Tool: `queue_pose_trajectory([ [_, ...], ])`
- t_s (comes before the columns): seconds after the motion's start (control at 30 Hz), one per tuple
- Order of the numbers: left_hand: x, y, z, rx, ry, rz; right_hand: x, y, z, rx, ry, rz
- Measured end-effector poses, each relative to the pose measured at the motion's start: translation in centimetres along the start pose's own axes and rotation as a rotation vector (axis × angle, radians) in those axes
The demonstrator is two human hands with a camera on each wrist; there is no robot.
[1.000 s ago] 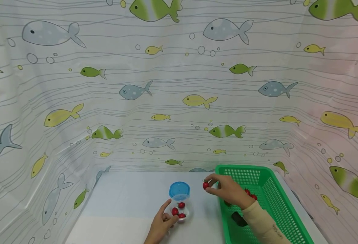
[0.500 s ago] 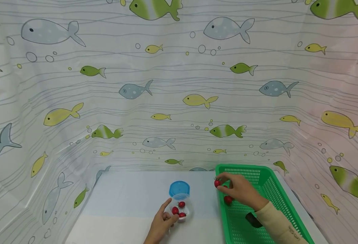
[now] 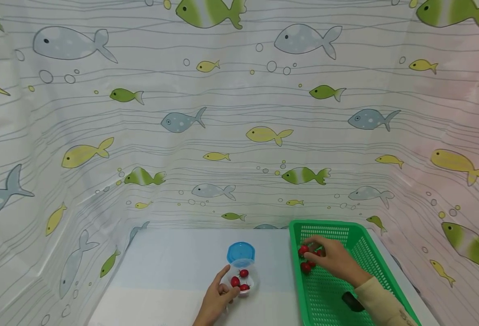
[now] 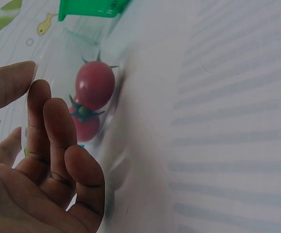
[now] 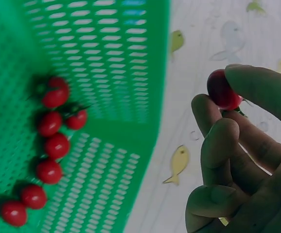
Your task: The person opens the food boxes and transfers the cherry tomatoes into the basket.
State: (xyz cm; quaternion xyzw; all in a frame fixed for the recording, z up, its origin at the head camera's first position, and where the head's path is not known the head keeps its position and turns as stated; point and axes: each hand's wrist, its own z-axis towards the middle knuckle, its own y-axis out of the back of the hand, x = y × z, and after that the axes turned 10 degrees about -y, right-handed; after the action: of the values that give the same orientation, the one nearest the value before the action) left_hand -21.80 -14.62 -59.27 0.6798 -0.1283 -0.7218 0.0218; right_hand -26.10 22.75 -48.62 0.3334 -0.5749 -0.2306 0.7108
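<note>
My right hand is over the left part of the green basket in the head view. Its thumb and fingertips pinch a cherry tomato, plain in the right wrist view. Several more cherry tomatoes lie in a loose row along the basket's side. My left hand holds the near left side of a small clear plastic container, thumb at its rim and the last fingers curled by its wall. Three cherry tomatoes sit in it.
A blue lid lies flipped back behind the container on the white table. The basket's left rim rises between the container and its tomatoes. A fish-print curtain encloses the back and sides. A black device sits at my right wrist.
My right hand has moved right with the pinched tomato, from over the table beside the basket to above the basket's inside. The left hand and the container have stayed put.
</note>
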Motion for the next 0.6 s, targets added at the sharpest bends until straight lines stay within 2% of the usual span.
queue_pose_trajectory([
  [0.17, 0.0, 0.0, 0.0, -0.009, 0.009, 0.003, -1.8, 0.2, -0.1, 0.02, -0.034, -0.028],
  [0.4, 0.1, 0.0, -0.1, -0.015, 0.01, 0.02, -4.8, -0.1, 0.2, 0.033, -0.025, -0.118],
  [0.6, 0.1, 0.0, -0.1, -0.015, 0.005, 0.016, -6.3, -0.2, 0.2, 0.072, -0.063, -0.097],
])
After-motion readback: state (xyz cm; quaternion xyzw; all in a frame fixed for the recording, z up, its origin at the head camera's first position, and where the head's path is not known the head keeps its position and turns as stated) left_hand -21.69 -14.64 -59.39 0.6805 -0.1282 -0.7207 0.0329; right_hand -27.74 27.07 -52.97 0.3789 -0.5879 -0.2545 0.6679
